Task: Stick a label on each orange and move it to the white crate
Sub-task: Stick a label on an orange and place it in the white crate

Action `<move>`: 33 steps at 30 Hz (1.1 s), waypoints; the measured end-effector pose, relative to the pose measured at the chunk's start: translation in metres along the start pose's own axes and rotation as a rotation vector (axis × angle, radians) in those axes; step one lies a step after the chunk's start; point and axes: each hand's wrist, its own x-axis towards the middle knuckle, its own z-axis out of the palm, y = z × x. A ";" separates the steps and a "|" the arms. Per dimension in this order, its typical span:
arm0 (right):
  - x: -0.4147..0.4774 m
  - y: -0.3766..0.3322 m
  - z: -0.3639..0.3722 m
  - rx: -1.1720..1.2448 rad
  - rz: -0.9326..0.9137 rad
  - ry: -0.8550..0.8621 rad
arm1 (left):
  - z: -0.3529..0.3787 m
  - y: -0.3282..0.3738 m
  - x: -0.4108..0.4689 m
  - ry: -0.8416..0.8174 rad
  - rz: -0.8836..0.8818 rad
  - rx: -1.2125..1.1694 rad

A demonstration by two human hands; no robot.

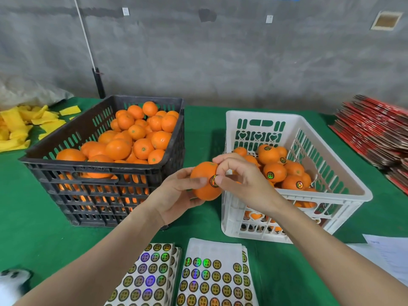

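Together, the left hand (174,196) and right hand (241,181) grip one orange (204,192), right thumb pressing its label (212,182).

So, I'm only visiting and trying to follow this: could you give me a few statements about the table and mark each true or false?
1. The left hand holds an orange. True.
2. The right hand is peeling a label off a sheet. False: its thumb presses a label onto the held orange.
3. The white crate holds labelled oranges. True.
4. The black crate is empty. False: it is piled high with loose oranges.
5. The sticker sheets lie behind the crates. False: they lie in front, nearest the person.
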 end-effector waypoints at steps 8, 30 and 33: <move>-0.001 0.005 0.002 -0.193 -0.074 0.162 | 0.008 -0.002 0.006 0.006 -0.023 -0.097; -0.001 0.011 0.000 -0.337 -0.101 0.321 | 0.016 -0.006 0.015 0.019 0.000 -0.219; 0.001 0.015 0.002 -0.329 -0.055 0.366 | 0.014 -0.006 0.015 0.051 0.006 -0.203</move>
